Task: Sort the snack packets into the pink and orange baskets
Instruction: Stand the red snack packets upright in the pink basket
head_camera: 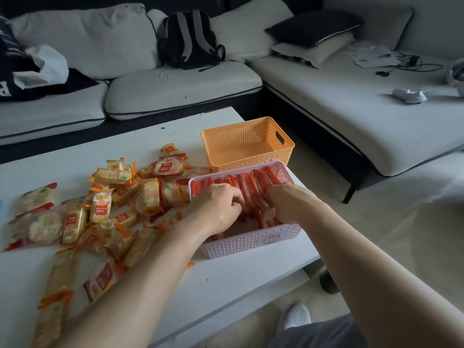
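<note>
Hands (218, 207) (288, 203) palm-down inside pink basket (251, 243)

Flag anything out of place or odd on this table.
Nothing serious. The orange basket is empty while orange packets lie heaped loosely on the table; one small orange scrap lies alone near the pink basket.

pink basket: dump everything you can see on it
The pink basket is a rectangular bin, plastic by its look, with perforated lattice walls and a small sticker on the near wall. It sits upright near the table's right edge, directly in front of the orange basket; contact between them is unclear. Red packets stand on edge in a row inside. The left hand and right hand reach in among them; their grip is hidden.
</note>
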Demonstrator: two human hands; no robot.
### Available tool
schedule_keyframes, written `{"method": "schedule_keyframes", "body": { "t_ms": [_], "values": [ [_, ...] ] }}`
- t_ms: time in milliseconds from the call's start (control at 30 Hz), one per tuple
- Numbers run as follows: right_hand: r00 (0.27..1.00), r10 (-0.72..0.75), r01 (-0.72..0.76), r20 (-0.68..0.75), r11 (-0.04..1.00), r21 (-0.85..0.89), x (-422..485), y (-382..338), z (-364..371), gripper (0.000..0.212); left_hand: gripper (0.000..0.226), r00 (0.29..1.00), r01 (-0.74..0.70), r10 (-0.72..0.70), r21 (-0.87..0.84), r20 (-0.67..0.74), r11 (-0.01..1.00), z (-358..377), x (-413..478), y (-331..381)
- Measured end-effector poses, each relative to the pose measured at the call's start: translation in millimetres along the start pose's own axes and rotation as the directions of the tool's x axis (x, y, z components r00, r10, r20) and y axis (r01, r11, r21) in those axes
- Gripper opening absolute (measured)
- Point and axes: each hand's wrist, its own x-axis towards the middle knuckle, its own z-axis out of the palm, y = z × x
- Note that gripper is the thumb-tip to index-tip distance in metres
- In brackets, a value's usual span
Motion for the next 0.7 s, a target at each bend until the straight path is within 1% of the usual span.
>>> {"method": "schedule_keyframes", "body": {
  "t_ms": [100, 167, 267, 333, 367, 433, 500, 533, 567, 600, 633, 667, 700],
  "values": [
    [1.0, 0.015, -0.015, -0.027, 1.0, -0.011, -0.4, -0.2, -2.4, 0.011, 0.025, 1.0, 0.006, -0.007, -0.041, -0.018, 0.999, 0.8, -2.1, -6.2],
    [0.999, -0.041, 0.041, 0.002, 0.999, -0.026, -3.9, 3.0, -7.1, 0.012, 0.026, 1.0, 0.006, -0.008, -0.099, -0.022, 0.995, 0.5, -2.3, -10.5],
    [0.99, -0.137, 0.137, 0.024, 0.991, 0.012, -11.5, 11.5, -16.5, 0.012, 0.03, 0.999, -0.02, 0.015, -0.18, -0.031, 0.983, -1.1, -1.7, -16.8],
    [0.984, -0.18, 0.181, -0.013, 0.979, 0.093, -16.5, 17.9, -25.4, 0.013, 0.031, 0.996, -0.039, 0.018, -0.243, -0.086, 0.969, -2.6, -4.8, -21.1],
    [0.98, -0.196, 0.198, -0.032, 0.966, 0.165, -18.0, 20.3, -29.2, 0.015, 0.032, 0.991, -0.049, 0.011, -0.274, -0.137, 0.96, -3.3, -7.9, -23.8],
    [0.973, -0.22, 0.231, -0.073, 0.914, 0.335, -20.0, 19.4, -33.3, 0.016, 0.032, 0.964, -0.08, -0.003, -0.301, -0.266, 0.95, -4.0, -17.0, -31.0],
    [0.964, -0.243, 0.264, -0.106, 0.858, 0.44, -20.0, 9.3, -31.3, 0.02, 0.025, 0.936, -0.085, -0.04, -0.337, -0.349, 0.938, -2.5, -26.1, -39.3],
    [0.96, -0.261, 0.276, -0.098, 0.841, 0.465, -19.4, -0.5, -28.0, 0.023, 0.017, 0.934, -0.071, -0.072, -0.382, -0.349, 0.922, -1.3, -31.0, -44.5],
    [0.957, -0.278, 0.282, -0.081, 0.834, 0.475, -18.7, -10.3, -24.1, 0.026, 0.009, 0.948, -0.05, -0.093, -0.43, -0.304, 0.901, -0.5, -34.4, -48.3],
    [0.955, -0.292, 0.284, -0.059, 0.832, 0.476, -16.4, -19.5, -19.3, 0.029, 0.011, 0.97, -0.017, -0.097, -0.454, -0.225, 0.891, 0.1, -37.6, -50.4],
    [0.955, -0.294, 0.278, -0.04, 0.837, 0.471, -14.4, -27.7, -15.3, 0.032, 0.024, 0.987, 0.014, -0.082, -0.438, -0.136, 0.899, 1.2, -40.4, -51.0],
    [0.958, -0.286, 0.265, -0.028, 0.844, 0.466, -11.0, -34.3, -10.6, 0.033, 0.034, 0.996, 0.023, -0.051, -0.369, -0.066, 0.929, 2.8, -43.0, -49.7],
    [0.965, -0.261, 0.244, -0.027, 0.854, 0.459, -8.2, -39.5, -6.5, 0.031, 0.039, 0.999, 0.012, -0.024, -0.271, -0.039, 0.963, 5.2, -44.9, -47.7]
  ]
}}
